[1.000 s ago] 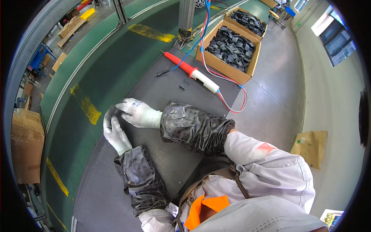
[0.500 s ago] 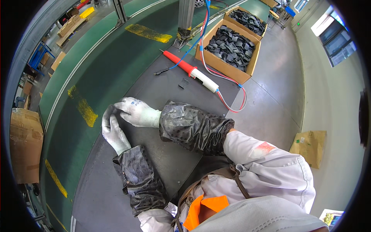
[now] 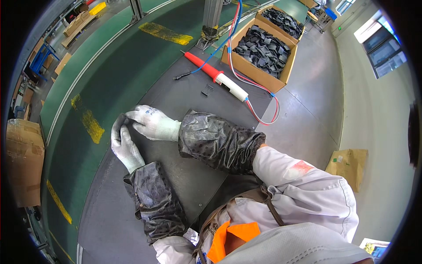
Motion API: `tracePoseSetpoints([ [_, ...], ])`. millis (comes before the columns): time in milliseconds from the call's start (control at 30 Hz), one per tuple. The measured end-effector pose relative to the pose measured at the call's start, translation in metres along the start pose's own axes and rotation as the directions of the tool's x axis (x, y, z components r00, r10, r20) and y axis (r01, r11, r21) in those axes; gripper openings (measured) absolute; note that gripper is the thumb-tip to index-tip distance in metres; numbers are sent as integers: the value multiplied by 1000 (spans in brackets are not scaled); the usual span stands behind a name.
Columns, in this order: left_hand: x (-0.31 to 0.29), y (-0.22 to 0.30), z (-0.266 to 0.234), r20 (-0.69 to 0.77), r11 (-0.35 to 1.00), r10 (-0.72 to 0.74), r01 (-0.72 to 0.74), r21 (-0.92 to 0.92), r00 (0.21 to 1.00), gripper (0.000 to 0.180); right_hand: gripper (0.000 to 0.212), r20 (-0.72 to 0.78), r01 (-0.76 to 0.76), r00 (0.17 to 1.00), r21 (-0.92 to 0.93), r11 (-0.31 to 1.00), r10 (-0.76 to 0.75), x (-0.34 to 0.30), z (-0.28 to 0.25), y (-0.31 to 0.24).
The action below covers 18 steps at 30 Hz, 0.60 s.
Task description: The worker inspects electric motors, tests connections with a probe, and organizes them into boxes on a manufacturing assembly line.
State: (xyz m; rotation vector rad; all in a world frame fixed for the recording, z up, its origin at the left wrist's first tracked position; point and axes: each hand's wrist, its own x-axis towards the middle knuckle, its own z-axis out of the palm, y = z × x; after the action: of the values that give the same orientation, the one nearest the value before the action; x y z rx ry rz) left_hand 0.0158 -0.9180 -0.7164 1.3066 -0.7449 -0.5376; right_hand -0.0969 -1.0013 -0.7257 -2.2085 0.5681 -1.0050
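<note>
My left hand and my right hand, in white knit gloves with greyed fingertips, meet at the fingertips over the dark grey tabletop, near its edge along the green surface. The left fingers are stretched and curved, with the thumb apart. My right index finger and thumb are also apart, touching or nearly touching the left fingertips. Nothing shows between them. Black shiny sleeve covers wrap both forearms. Beyond my right hand lie a small dark clip-like piece and a red-and-white handheld probe with a cable.
Two open cartons of small black pieces stand at the far right. A blue cable runs past a metal post. The green surface with yellow marks curves along the left. A large carton sits at the far left.
The view has shifted slightly, so the left carton and yellow marks appear a little further left. My hands keep nearly the same pose, fingertips together.
</note>
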Motion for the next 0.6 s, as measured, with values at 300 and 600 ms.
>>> tracePoseSetpoints([
  [300,1,-5,0,5,999,40,-40,4,999,29,37,2,16,1000,-26,1000,-16,-1,-3,-1],
  [600,-4,-1,0,4,997,32,-31,-72,999,28,36,29,-20,999,1,1000,20,1,-2,-4],
])
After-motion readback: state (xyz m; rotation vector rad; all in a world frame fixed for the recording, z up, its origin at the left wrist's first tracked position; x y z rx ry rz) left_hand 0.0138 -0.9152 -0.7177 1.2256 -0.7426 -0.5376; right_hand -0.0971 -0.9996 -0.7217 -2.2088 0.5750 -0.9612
